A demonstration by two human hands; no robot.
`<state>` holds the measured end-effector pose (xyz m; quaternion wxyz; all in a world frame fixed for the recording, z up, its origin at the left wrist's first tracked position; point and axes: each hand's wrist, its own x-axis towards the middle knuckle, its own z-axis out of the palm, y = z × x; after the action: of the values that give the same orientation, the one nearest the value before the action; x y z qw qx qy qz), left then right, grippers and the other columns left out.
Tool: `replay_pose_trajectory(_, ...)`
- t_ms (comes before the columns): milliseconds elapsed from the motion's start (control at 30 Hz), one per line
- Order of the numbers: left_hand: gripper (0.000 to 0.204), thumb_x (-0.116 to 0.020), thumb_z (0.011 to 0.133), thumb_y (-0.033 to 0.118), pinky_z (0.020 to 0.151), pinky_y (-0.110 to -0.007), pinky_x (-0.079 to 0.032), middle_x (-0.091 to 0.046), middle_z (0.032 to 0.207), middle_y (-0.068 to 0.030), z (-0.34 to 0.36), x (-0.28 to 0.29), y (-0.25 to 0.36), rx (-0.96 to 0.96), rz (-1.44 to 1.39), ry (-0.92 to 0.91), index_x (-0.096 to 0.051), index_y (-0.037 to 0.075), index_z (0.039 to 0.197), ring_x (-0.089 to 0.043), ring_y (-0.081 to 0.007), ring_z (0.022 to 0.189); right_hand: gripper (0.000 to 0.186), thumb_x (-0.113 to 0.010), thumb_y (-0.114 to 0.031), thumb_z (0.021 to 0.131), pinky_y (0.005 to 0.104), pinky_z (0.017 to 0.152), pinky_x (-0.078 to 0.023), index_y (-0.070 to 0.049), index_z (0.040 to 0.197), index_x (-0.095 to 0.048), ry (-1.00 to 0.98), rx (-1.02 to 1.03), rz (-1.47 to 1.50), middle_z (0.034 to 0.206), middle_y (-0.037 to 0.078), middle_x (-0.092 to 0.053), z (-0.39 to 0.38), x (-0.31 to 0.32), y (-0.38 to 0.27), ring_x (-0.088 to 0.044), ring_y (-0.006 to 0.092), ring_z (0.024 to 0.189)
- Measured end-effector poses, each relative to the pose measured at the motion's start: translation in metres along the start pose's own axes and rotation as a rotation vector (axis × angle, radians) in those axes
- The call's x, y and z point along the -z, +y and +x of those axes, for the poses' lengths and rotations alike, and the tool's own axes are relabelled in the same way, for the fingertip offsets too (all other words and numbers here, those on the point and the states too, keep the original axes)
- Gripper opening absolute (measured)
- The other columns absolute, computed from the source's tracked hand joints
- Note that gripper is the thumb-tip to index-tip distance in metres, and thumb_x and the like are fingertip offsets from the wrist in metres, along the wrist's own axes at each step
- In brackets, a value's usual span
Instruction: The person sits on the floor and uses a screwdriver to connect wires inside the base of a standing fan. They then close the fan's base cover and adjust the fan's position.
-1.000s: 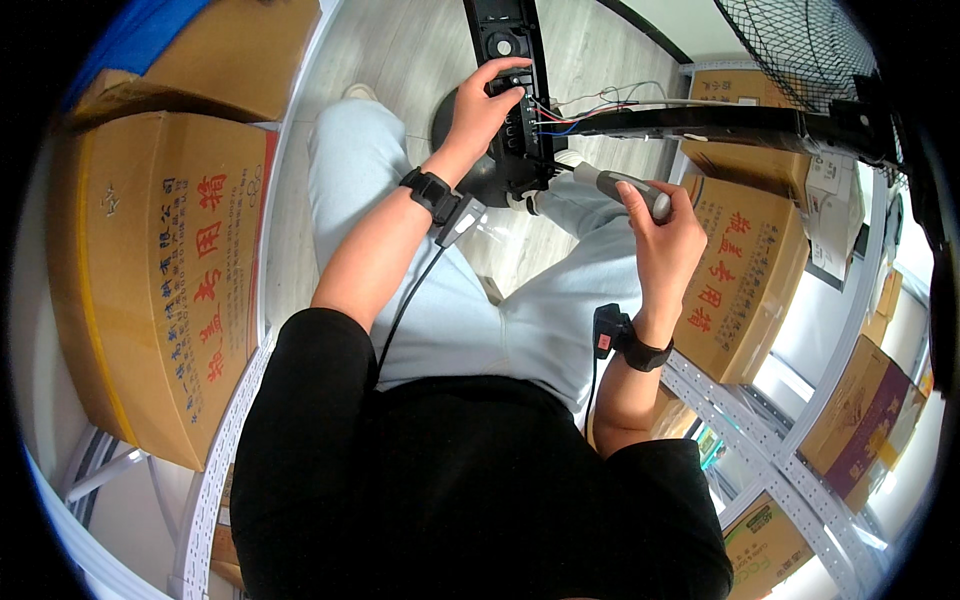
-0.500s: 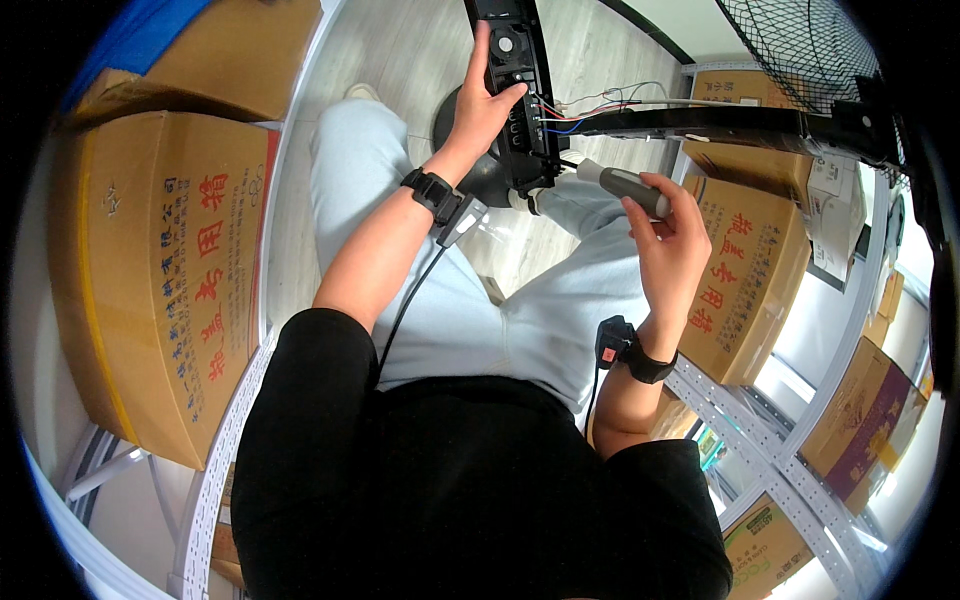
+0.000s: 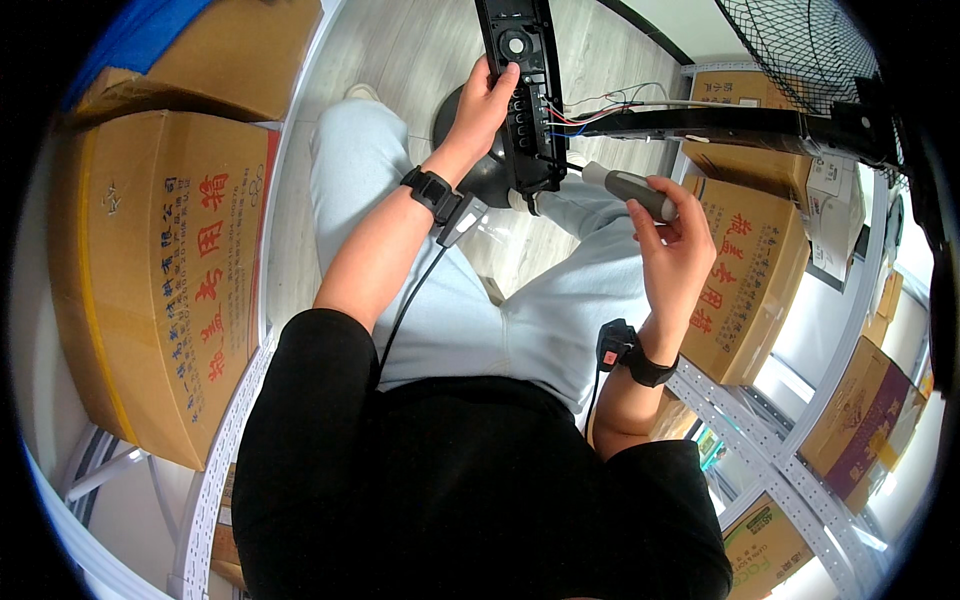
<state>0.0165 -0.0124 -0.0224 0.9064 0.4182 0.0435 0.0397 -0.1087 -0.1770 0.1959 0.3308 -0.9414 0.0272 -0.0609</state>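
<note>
A long black plastic housing, with a round part and a row of buttons along its face, is tilted upright over the floor. My left hand is closed around its left edge, thumb on the front. Thin coloured wires run from its right side toward a black pole. My right hand grips a grey-handled screwdriver by the handle's end. Its dark shaft reaches the lower part of the housing; the exact contact of the tip is too small to tell.
A round black base stands on the floor behind the housing, between my legs. The pole leads right to a black mesh fan guard. Cardboard boxes sit on white metal shelving at left, with more boxes at right.
The housing has shifted slightly to the right and down. My left hand has slid its grip, its raised index finger now curled behind the edge. The screwdriver has moved slightly right too.
</note>
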Motion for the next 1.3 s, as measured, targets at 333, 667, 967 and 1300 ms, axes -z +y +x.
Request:
replay_pose_trajectory(333, 0.030, -0.065, 0.098, 0.025, 0.082, -0.027, -0.049, -0.062, 0.102, 0.0002, -0.004, -0.004, 0.016, 0.203, -0.193, -0.047, -0.056, 0.005, 0.119, -0.059, -0.0086, 0.094, 0.030, -0.077, -0.003, 0.083, 0.0262, 0.066, -0.056, -0.007, 0.111, -0.069, 0.026, 0.004, -0.013, 0.101, 0.007, -0.068, -0.004, 0.000, -0.002, -0.066, 0.0144, 0.080)
replay_pose_trajectory(667, 0.070, -0.072, 0.078, -0.007, 0.096, -0.036, -0.050, -0.059, 0.117, -0.0066, -0.004, 0.001, 0.009, 0.191, -0.069, -0.101, -0.037, 0.005, 0.138, -0.060, -0.0185, 0.108, 0.032, -0.082, -0.013, 0.082, 0.0275, 0.065, -0.055, -0.006, 0.110, -0.069, 0.035, 0.032, -0.038, 0.098, 0.009, -0.069, -0.002, -0.002, 0.002, -0.066, 0.0149, 0.076)
replay_pose_trajectory(967, 0.058, -0.070, 0.082, -0.008, 0.090, -0.037, -0.056, -0.063, 0.112, -0.0056, -0.003, 0.004, 0.004, 0.157, -0.080, -0.096, -0.044, 0.009, 0.130, -0.065, -0.0186, 0.103, 0.041, -0.084, -0.023, 0.082, 0.0281, 0.065, -0.053, -0.007, 0.115, -0.067, 0.029, -0.115, -0.196, 0.089, 0.011, -0.069, 0.004, -0.001, 0.011, -0.066, 0.0177, 0.069)
replay_pose_trajectory(1300, 0.057, -0.070, 0.082, -0.007, 0.091, -0.035, -0.055, -0.062, 0.115, -0.0047, -0.003, 0.003, 0.006, 0.128, -0.038, -0.067, -0.045, 0.008, 0.131, -0.064, -0.0172, 0.106, 0.034, -0.081, -0.015, 0.083, 0.0282, 0.065, -0.055, -0.005, 0.113, -0.068, -0.056, -0.075, -0.099, 0.095, 0.011, -0.069, 0.004, 0.003, 0.007, -0.067, 0.0161, 0.073)
